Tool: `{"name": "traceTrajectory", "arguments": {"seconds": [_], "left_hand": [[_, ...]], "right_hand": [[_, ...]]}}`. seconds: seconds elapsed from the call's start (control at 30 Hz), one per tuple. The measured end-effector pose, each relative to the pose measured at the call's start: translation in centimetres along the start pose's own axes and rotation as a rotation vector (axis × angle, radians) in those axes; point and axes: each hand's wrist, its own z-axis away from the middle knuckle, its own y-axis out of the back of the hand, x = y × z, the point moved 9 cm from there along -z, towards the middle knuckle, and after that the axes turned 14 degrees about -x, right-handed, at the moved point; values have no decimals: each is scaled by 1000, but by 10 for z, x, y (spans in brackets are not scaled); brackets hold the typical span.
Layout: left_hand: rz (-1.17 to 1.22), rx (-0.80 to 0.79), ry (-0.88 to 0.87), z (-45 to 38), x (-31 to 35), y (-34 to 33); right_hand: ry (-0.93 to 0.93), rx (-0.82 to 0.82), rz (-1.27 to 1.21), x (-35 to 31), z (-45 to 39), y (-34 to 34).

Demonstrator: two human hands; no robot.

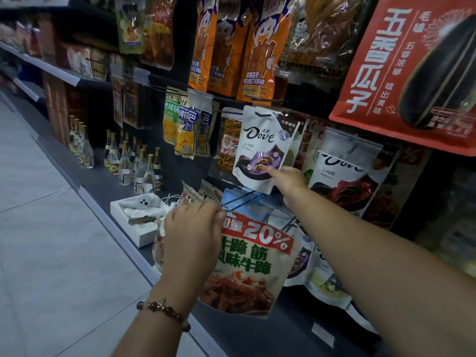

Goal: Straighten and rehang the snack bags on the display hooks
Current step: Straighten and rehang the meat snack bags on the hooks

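Rehanging in hand: beef-tendon snack bag (244, 264) at the hook tip, not yet threaded.

Left hand (192, 233), beaded bracelet (164, 309) at wrist, grip closed on bag's top edge, held against the end of the wire display hook (238, 199). Right hand (287, 180) reaching higher, thumb pinching lower corner of white Dove pouch (262, 148), already hung, slightly tilted. Whether hang hole has met the hook: cannot tell. Next, by judgement: align hole with tip, slide bag back, level the pouch.

White-and-purple Dove pouch (262, 148), red-bannered green-lettered snack bag (247, 264), orange bags (255, 55).
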Motion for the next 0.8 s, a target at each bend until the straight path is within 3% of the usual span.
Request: {"name": "traceTrajectory", "arguments": {"seconds": [0.13, 0.33, 0.57, 0.7, 0.8], "left_hand": [[10, 3, -14, -2, 3, -3], [33, 27, -6, -7, 1, 14], [-25, 110, 3, -12, 2, 70], [-118, 18, -48, -42, 11, 92], [37, -71, -52, -66, 17, 106]], "right_hand": [[28, 61, 42, -9, 8, 3], [405, 58, 625, -66, 69, -18], [530, -46, 544, -91, 132, -14], [537, -44, 615, -91, 167, 0], [473, 12, 487, -72, 195, 31]]}}
